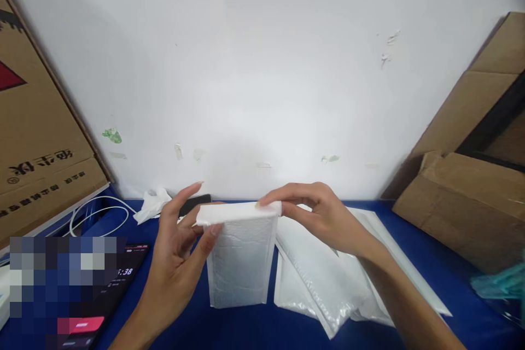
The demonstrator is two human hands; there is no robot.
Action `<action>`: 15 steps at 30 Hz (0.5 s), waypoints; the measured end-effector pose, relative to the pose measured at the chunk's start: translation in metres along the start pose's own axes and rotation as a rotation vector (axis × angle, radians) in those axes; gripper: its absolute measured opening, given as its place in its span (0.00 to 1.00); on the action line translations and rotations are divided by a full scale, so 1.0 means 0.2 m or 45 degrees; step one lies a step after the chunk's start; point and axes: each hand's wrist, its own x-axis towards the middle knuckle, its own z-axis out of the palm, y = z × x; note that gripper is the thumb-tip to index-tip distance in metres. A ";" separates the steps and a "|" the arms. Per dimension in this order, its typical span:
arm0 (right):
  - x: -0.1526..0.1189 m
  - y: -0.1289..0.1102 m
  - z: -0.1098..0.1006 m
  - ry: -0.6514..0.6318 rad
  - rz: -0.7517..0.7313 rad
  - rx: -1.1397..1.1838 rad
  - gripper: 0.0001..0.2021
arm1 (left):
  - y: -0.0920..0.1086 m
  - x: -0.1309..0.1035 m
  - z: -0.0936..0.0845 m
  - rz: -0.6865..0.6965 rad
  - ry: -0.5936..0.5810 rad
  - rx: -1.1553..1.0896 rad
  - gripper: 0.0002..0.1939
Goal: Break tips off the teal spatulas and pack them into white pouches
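A white bubble mailer (240, 262) is held upright over the blue table, its top flap folded over toward me. My left hand (184, 240) grips its upper left corner, thumb on the front face, other fingers behind, the index finger raised clear. At the upper right corner, my right hand (315, 210) pinches the end of the folded flap between thumb and fingers. Behind and below my right forearm lies a loose pile of white bubble mailers (328, 290), partly hidden by the arm.
A phone (118, 284) lies at the left, partly pixelated. Near the wall (262, 65) are crumpled white tissue (151, 205), a white cable (98, 210) and a dark flat object (196, 203). Cardboard stands left (45, 120) and right (471, 202); teal material (500, 284) sits at the right edge.
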 end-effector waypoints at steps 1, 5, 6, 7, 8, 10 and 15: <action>0.00 0.00 -0.01 -0.058 -0.007 0.021 0.11 | 0.00 0.00 0.01 0.087 0.035 0.036 0.25; -0.02 -0.01 -0.04 -0.129 -0.001 0.016 0.14 | 0.03 -0.02 0.05 0.180 0.129 0.218 0.04; -0.02 -0.01 -0.04 -0.119 -0.005 -0.009 0.15 | 0.04 -0.02 0.05 0.170 0.142 0.214 0.05; -0.02 -0.02 -0.04 -0.110 -0.012 -0.034 0.16 | 0.04 -0.02 0.05 0.171 0.154 0.200 0.06; -0.03 -0.03 -0.03 -0.106 -0.024 -0.055 0.17 | 0.04 -0.02 0.05 0.170 0.176 0.190 0.06; -0.03 -0.05 -0.02 -0.115 -0.058 -0.088 0.20 | 0.03 -0.01 0.03 0.133 0.193 0.156 0.07; -0.05 -0.12 0.01 -0.186 -0.172 -0.180 0.18 | 0.02 0.02 0.02 -0.156 0.058 -0.249 0.09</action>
